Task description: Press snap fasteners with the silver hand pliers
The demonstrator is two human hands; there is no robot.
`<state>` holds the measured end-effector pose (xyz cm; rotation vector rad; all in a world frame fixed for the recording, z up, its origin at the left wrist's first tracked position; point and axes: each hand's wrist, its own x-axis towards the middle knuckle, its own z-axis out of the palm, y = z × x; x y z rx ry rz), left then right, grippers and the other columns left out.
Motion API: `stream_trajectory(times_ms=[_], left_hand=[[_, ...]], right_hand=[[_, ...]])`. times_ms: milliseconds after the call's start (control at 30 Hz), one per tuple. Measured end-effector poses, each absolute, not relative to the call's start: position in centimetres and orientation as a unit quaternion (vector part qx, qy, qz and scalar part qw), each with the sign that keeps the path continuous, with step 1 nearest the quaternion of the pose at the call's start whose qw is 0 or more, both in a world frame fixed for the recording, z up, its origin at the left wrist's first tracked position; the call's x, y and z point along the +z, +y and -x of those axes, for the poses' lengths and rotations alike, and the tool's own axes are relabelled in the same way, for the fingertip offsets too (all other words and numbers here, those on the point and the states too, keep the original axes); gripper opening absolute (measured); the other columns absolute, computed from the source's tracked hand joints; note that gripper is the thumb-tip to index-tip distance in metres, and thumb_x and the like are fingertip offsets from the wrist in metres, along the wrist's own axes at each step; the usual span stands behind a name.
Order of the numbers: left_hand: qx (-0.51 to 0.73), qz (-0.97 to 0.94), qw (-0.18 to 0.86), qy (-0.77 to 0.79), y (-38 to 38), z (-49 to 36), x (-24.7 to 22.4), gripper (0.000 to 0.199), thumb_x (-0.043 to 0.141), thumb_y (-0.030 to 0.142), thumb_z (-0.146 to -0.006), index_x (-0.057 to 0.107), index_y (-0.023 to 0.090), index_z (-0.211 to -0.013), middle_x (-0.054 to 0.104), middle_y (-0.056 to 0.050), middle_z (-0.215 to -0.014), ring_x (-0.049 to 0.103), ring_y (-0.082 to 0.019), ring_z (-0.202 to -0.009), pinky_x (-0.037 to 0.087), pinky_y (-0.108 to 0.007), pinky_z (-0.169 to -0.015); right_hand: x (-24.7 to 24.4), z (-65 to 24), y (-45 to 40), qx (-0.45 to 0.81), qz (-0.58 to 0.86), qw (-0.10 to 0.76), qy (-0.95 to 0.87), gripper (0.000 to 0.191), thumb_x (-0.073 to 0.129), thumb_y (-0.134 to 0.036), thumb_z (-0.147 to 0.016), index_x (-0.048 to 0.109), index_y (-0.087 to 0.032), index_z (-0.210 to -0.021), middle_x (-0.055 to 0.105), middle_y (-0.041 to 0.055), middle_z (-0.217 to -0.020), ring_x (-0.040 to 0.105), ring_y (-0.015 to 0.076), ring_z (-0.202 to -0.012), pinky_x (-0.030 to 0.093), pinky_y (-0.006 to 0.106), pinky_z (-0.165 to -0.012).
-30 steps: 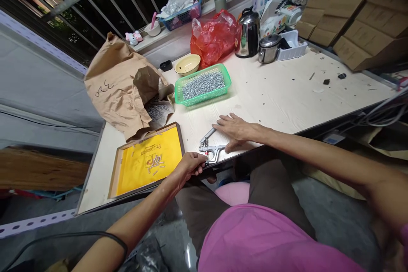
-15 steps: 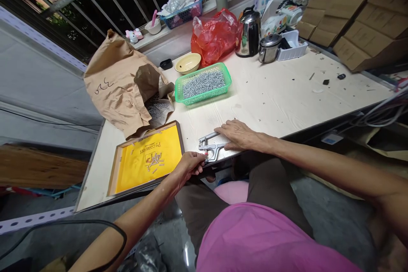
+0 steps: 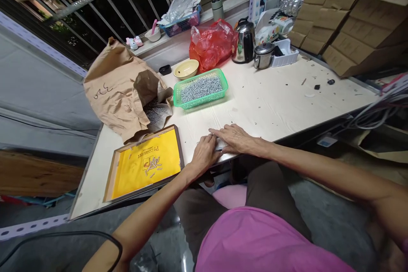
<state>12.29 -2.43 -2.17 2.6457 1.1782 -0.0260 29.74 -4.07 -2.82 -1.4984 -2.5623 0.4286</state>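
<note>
The metal hand press point(image 3: 219, 149) lies at the near edge of the tabletop point(image 3: 270, 110), about midway along, nearly hidden under both hands, with only slivers showing. It looks stiff and fairly heavy for its size, and its smooth steel could slip, so the body, where the hands sit, seems the place to take hold.

From the left, a crumpled brown paper sack point(image 3: 114, 89) lies open beside a wooden tray lined with yellow cloth point(image 3: 165, 153), and a green plastic basket point(image 3: 197, 103) of small metal pieces sits farther back. The left grip point(image 3: 205, 155) curves down over the press; the right grip point(image 3: 236, 138) lies long and flat across it, its fingertips almost meeting the left grip. How firmly either presses, I cannot tell. Beyond stand a red plastic bag point(image 3: 210, 46), a steel kettle point(image 3: 245, 42) and stacked cardboard boxes point(image 3: 338, 21).
</note>
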Motion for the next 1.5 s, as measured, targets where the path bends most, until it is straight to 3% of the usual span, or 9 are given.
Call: stream_trajectory(times_ms=[133,267,367,533,867,1100,1233,1367,1500], left_hand=[[-0.052,-0.915,0.104,0.386,-1.6,-12.6,-1.9,0.058,0.064,0.03,-0.078,0.042,0.016,-0.129,0.053,-0.012,-0.123,0.049,-0.026,-0.109,0.042,-0.04,-0.093],[-0.069,-0.923,0.085,0.368,-0.8,-12.8,-1.6,0.066,0.065,0.036,-0.077,0.037,0.017,-0.134,0.053,-0.013,-0.119,0.049,-0.027,-0.108,0.043,-0.04,-0.09],[-0.094,-0.929,0.081,0.35,-0.2,-13.2,-1.2,0.066,0.067,0.037,-0.075,0.04,0.016,-0.132,0.054,-0.012,-0.113,0.049,-0.027,-0.105,0.044,-0.038,-0.088],[-0.106,-0.929,0.099,0.339,0.4,-13.4,-0.8,0.051,0.068,0.038,-0.075,0.051,0.019,-0.119,0.054,-0.009,-0.105,0.049,-0.026,-0.101,0.045,-0.037,-0.084],[-0.108,-0.937,0.094,0.319,-0.4,-13.3,-1.3,0.014,0.059,0.028,-0.082,0.061,0.019,-0.092,0.059,-0.006,-0.094,0.051,-0.023,-0.092,0.046,-0.032,-0.072],[-0.087,-0.929,0.126,0.338,-0.5,-12.9,-1.1,0.019,0.06,0.028,-0.081,0.063,0.021,-0.099,0.06,-0.006,-0.095,0.052,-0.024,-0.095,0.047,-0.034,-0.079],[-0.011,-0.922,0.123,0.367,-2.3,-12.1,-2.0,0.038,0.059,0.028,-0.083,0.052,0.021,-0.12,0.057,-0.009,-0.118,0.051,-0.025,-0.11,0.047,-0.039,-0.088],[0.076,-0.925,0.125,0.35,-5.9,-11.8,-4.2,0.035,0.048,0.026,-0.091,0.049,0.019,-0.125,0.049,-0.012,-0.135,0.039,-0.027,-0.131,0.038,-0.046,-0.104],[0.121,-0.919,0.151,0.343,-8.5,-12.5,-5.7,0.041,0.046,0.038,-0.092,0.048,0.017,-0.128,0.053,-0.012,-0.133,0.039,-0.028,-0.132,0.031,-0.051,-0.109]], right_hand=[[-2.9,-30.2,-4.2,0.141,0.519,0.058,-0.841,0.079,0.07,-0.034,-0.074,0.032,-0.012,-0.14,0.056,0.0161,-0.121,0.048,0.0295,-0.109,0.036,0.043,-0.089],[-2.5,-30.3,-4.5,0.131,0.55,0.031,-0.824,0.057,0.071,-0.034,-0.073,0.051,-0.01,-0.121,0.054,0.017,-0.117,0.048,0.03,-0.108,0.04,0.039,-0.086],[-2.3,-30.1,-4.6,0.117,0.553,0.021,-0.824,0.053,0.071,-0.037,-0.073,0.054,-0.009,-0.115,0.055,0.016,-0.113,0.047,0.0303,-0.107,0.041,0.04,-0.085],[-1.9,-30.1,-4.2,0.133,0.563,-0.004,-0.815,0.046,0.072,-0.043,-0.072,0.06,-0.013,-0.105,0.057,0.0151,-0.108,0.048,0.0301,-0.105,0.041,0.037,-0.081],[-2.8,-29.1,-5.7,0.138,0.549,-0.004,-0.825,0.017,0.052,-0.027,-0.09,0.062,-0.013,-0.092,0.063,0.0111,-0.093,0.058,0.0226,-0.087,0.037,0.031,-0.07],[-2.3,-29.4,-6.1,0.125,0.555,0.004,-0.822,0.022,0.054,-0.033,-0.089,0.062,-0.013,-0.096,0.062,0.0114,-0.097,0.056,0.0229,-0.09,0.038,0.031,-0.071],[-2.4,-31.0,-5.8,0.12,0.542,0.046,-0.831,0.042,0.057,-0.049,-0.085,0.061,-0.013,-0.105,0.059,0.0124,-0.101,0.052,0.0246,-0.096,0.039,0.032,-0.078],[-3.2,-31.6,-4.6,0.105,0.554,0.056,-0.824,0.028,0.047,-0.034,-0.093,0.062,-0.014,-0.105,0.06,0.0115,-0.102,0.051,0.0221,-0.098,0.036,0.031,-0.08],[-3.8,-31.3,-2.1,0.054,0.554,0.025,-0.83,0.019,0.047,-0.025,-0.092,0.063,-0.015,-0.093,0.062,0.0101,-0.098,0.049,0.0226,-0.096,0.032,0.033,-0.078]])
